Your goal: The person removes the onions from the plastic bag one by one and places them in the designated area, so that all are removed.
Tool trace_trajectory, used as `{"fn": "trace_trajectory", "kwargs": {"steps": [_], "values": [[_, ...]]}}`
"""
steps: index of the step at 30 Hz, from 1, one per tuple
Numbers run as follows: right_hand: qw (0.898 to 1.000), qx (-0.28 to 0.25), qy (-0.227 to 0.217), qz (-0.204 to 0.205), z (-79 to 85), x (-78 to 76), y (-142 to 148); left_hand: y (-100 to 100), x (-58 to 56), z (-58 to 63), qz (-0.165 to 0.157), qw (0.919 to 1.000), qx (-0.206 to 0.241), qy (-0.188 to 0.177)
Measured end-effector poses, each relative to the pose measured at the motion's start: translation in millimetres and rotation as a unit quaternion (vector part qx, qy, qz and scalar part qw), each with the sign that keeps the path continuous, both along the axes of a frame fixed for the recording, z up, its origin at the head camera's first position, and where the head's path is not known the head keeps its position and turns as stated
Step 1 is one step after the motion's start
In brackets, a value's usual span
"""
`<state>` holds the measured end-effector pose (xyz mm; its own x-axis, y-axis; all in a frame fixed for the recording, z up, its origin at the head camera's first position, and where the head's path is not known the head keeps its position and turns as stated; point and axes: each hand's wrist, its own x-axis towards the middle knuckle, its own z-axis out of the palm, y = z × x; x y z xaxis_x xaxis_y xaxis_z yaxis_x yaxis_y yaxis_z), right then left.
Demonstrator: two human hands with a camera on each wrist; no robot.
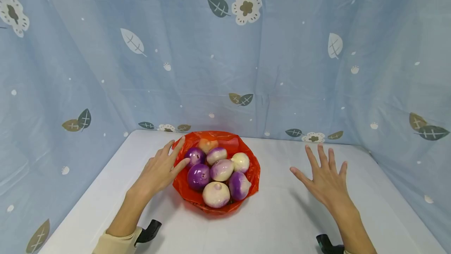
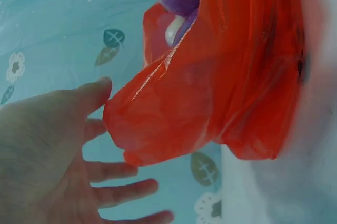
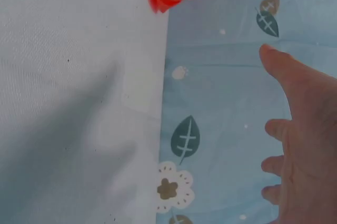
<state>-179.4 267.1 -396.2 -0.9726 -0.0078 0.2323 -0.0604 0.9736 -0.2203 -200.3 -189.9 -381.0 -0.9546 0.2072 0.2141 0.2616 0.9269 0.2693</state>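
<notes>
A red plastic bag [image 1: 183,191] sits on the white table with its mouth wide, left of the middle. Inside it lie several glossy, onion-like bulbs [image 1: 222,170], some purple and some cream-white. At the bag's left rim, my left hand [image 1: 158,172] has its fingers spread; in the left wrist view the thumb [image 2: 97,93] overlaps the bag's edge, and I cannot tell if it touches. Over the right part of the table hovers my right hand [image 1: 327,181], fingers apart, holding nothing, well away from the bag.
The white table [image 1: 275,222] runs back to a blue curtain [image 1: 197,58] with leaves and flowers, which also hangs along both sides. A black strap piece [image 1: 149,231] is on the left wrist, and another [image 1: 328,244] on the right.
</notes>
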Motion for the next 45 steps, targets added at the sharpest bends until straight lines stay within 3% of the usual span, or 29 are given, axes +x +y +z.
{"fn": "trace_trajectory", "kwargs": {"steps": [10,26,34,45], "values": [[0.999,-0.026,0.023,0.033,2.2,1.7,-9.6,-2.6,0.1,2.9,-0.013,0.9993,0.012,0.034],[0.996,-0.048,0.022,0.068,3.3,5.9,-40.1,-3.8,-2.1,-0.9,-0.017,0.9955,0.025,0.090],[0.996,-0.046,0.014,0.080,-1.9,8.9,-55.3,-4.9,-2.5,-1.9,-0.025,0.9953,0.031,0.089],[0.987,-0.103,-0.007,0.122,-5.1,9.6,-72.6,-6.3,-4.8,-3.0,-0.023,0.9953,0.042,0.084]]}}
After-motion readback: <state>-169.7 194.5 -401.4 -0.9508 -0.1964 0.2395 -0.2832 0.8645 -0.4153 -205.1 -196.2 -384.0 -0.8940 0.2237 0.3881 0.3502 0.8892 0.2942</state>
